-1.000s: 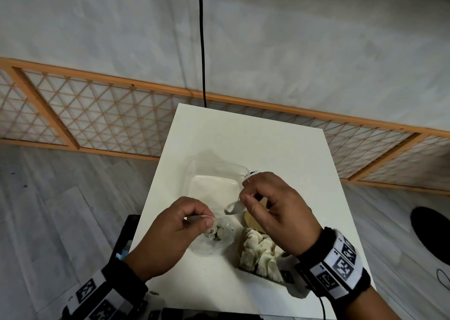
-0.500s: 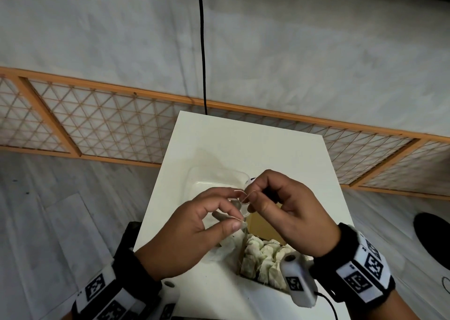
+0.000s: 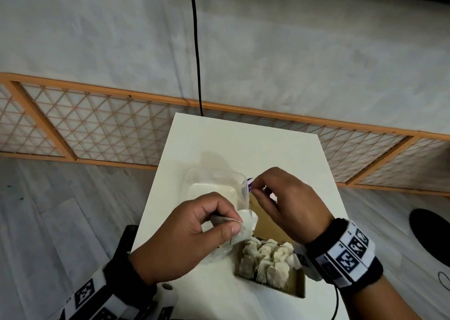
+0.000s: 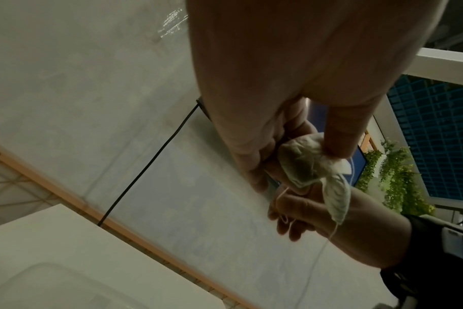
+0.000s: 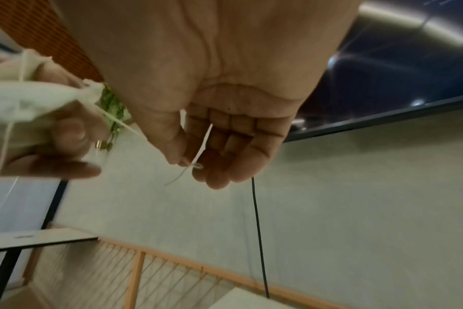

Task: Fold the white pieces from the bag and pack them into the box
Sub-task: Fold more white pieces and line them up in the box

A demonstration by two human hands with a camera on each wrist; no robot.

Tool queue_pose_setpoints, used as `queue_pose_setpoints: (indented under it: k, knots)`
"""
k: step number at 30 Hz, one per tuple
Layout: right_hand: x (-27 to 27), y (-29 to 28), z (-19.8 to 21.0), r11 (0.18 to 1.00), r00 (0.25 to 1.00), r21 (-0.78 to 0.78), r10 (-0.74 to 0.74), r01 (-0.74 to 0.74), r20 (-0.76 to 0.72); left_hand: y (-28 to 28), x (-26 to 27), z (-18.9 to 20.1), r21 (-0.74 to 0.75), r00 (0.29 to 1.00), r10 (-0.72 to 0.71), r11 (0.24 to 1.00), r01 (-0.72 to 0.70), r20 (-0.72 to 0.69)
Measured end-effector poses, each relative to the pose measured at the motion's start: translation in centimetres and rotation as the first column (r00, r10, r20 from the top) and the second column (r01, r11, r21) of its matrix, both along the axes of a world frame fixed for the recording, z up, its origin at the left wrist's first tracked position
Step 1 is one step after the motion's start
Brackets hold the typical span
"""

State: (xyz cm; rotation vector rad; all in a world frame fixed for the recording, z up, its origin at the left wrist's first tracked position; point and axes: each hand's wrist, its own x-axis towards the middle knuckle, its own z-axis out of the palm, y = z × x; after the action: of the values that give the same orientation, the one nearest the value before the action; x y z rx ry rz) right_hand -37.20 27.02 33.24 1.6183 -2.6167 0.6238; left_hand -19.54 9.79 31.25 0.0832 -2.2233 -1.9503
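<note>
My left hand (image 3: 232,224) pinches a white tea-bag-like piece (image 3: 247,223) between thumb and fingers, above the table. The left wrist view shows the same piece (image 4: 304,165) crumpled under the thumb, its thin string (image 4: 331,232) trailing down. My right hand (image 3: 258,190), a little farther back and right, pinches the string (image 5: 201,146) near a small purple tag (image 3: 249,185). The brown cardboard box (image 3: 300,286) lies below the right wrist, with several folded white pieces (image 3: 265,258) packed in its near half. The clear bag (image 3: 219,252) lies flat under my left hand.
A clear plastic tray (image 3: 211,185) stands on the white table (image 3: 243,144) just beyond my hands. A black cable (image 3: 196,51) hangs down the wall to the table's far edge. A wooden lattice rail (image 3: 97,129) runs behind, with grey floor on both sides.
Both hands have risen from the bag on the table. My left hand lifted the white piece; my right hand drew away to the right with the string.
</note>
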Motion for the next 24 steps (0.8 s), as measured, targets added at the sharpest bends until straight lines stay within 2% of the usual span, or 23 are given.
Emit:
queue_pose_setpoints:
  k: [3,5,8,10,13,15,18,21,24]
  knots:
    - [-0.1,0.2,-2.1,0.997,0.998,0.076,0.004,-0.009,0.069,-0.3,0.0,0.1,0.013,1.000,0.021,1.000,-0.020,-0.012]
    - [-0.1,0.4,-2.6,0.997,0.993,0.073,-0.024,0.016,0.112,-0.5,0.0,0.0,0.031,0.999,0.033,0.999,-0.033,-0.005]
    - [0.6,0.4,-1.5,0.991,0.961,-0.122,-0.015,0.051,0.276,-0.8,-0.1,-0.1,0.025,0.999,0.039,0.999,-0.039,-0.007]
    - [1.6,0.2,-0.1,0.968,0.893,-0.246,0.076,0.040,0.444,-1.0,-0.3,-0.1,0.019,0.999,0.038,0.999,-0.038,-0.005]
    - [2.6,-0.5,0.7,0.966,0.757,-0.259,0.179,-0.014,0.628,-1.3,-0.6,0.1,0.017,0.999,0.038,0.999,-0.038,0.000]
    - [2.8,-1.1,0.1,0.965,0.741,-0.262,0.173,0.005,0.649,-1.7,-1.0,0.1,0.010,0.999,0.052,0.999,-0.052,-0.006]
    - [2.6,-2.2,-0.7,0.945,0.745,-0.308,0.125,0.112,0.655,-2.2,-1.5,-0.2,0.054,0.996,0.087,0.995,-0.086,-0.009]
    - [2.6,-3.1,-1.3,0.910,0.711,-0.358,0.111,0.208,0.695,-2.3,-1.8,-0.1,0.197,0.993,0.121,0.973,-0.120,0.008]
    - [2.5,-3.8,-1.8,0.870,0.703,-0.369,0.038,0.326,0.710,-2.0,-1.9,-0.3,0.359,0.984,0.170,0.917,-0.177,0.050]
